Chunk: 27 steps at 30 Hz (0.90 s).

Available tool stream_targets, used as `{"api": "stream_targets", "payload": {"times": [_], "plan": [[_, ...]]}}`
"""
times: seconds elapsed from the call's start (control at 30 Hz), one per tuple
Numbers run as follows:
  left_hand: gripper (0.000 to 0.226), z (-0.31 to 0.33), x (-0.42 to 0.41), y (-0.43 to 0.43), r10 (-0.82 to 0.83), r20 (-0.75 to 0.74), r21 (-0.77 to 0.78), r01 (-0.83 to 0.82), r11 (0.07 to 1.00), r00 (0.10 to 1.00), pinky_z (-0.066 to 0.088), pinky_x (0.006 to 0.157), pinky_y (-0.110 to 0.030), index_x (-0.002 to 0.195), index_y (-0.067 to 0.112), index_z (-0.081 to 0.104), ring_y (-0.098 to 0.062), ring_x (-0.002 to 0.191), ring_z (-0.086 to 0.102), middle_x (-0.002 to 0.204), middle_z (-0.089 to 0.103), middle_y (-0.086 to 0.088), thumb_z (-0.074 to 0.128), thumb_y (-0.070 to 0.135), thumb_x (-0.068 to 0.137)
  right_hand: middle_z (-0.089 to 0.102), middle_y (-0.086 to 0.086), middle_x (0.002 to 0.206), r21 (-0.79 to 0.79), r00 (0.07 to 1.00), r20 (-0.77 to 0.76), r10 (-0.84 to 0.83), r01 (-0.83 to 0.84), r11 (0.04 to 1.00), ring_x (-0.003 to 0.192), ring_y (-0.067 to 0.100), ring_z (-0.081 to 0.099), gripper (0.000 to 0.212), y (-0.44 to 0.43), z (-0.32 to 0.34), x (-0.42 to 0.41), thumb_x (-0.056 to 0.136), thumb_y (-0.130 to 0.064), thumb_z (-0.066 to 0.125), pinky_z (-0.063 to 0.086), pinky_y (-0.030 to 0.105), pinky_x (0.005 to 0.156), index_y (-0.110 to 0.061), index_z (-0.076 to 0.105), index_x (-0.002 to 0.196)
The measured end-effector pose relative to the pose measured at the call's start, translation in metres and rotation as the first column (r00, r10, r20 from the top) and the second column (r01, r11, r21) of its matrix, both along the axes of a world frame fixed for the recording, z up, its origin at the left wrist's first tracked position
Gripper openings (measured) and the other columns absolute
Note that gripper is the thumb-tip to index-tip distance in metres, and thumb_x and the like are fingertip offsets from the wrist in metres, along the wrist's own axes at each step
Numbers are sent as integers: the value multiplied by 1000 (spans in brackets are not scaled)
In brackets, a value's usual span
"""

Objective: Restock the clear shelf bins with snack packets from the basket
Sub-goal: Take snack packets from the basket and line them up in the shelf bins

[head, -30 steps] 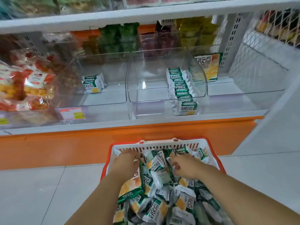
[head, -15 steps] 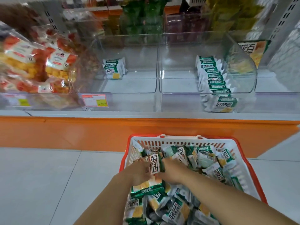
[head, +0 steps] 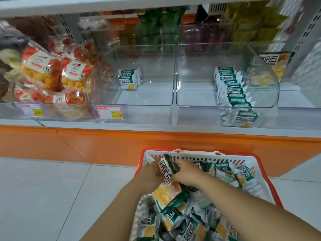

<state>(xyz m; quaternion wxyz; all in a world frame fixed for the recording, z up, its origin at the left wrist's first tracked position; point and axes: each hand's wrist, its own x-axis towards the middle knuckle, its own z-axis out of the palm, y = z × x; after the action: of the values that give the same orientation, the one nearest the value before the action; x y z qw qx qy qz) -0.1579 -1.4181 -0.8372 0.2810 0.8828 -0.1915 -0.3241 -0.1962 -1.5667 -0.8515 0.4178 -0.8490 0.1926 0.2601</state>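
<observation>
Restocking judged early; packet stack (head: 167,171) gripped between left hand (head: 149,175) and right hand (head: 186,173); basket (head: 196,156) heaped; clear bins (head: 196,75) mostly bare.

Floor (head: 43,197) laid in pale grey tiles, thin dark joints. Shelf unit set on orange plinth (head: 104,146), topped by white ledge (head: 156,126). White upper shelf (head: 86,6) seen from below. Perforated grey upright (head: 305,32) fixed at right, second upright (head: 69,26) at left. Scene evenly lit, no hard shadows cast.
</observation>
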Motion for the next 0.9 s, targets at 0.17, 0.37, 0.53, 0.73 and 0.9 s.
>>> {"api": "stream_targets", "payload": {"times": [0.17,0.37,0.53,0.73,0.9], "plan": [[70,48,6,-5,115,15,-213,-110,971,993,39,73,-4,150,19,19,-6,110,42,142,35,1,59,22,93,55,-4,128,-178,956,248,157,-114,977,102,12,57,53,-33,80,-24,80,-8,61,47,25,79,-25,54,130],[58,114,-8,-55,-90,85,-309,112,944,992,48,93,-25,134,30,45,-2,107,57,118,60,13,71,21,83,45,-17,111,-278,861,463,211,-85,957,84,-6,46,46,-84,149,-65,87,-11,60,34,6,64,-32,53,127],[34,155,-27,-111,-68,348,-386,209,899,935,51,83,-27,100,44,53,-1,92,60,97,63,21,72,23,81,47,-18,111,-402,756,613,228,51,914,105,8,51,49,-126,187,-95,85,-12,61,44,28,92,-33,52,129],[40,189,-49,-189,-22,495,-549,332,767,869,47,80,-8,108,36,51,10,97,55,98,58,26,72,15,81,66,-3,113,-556,478,809,342,434,709,106,19,55,43,-189,204,-125,75,-21,63,28,49,107,-22,61,118],[48,187,-37,-239,-43,505,-537,353,766,862,37,88,-1,129,33,47,0,120,48,128,54,17,66,19,87,64,-1,114,-506,375,862,341,599,621,108,16,48,45,-233,200,-130,73,-13,61,18,49,110,-19,60,118]]}}
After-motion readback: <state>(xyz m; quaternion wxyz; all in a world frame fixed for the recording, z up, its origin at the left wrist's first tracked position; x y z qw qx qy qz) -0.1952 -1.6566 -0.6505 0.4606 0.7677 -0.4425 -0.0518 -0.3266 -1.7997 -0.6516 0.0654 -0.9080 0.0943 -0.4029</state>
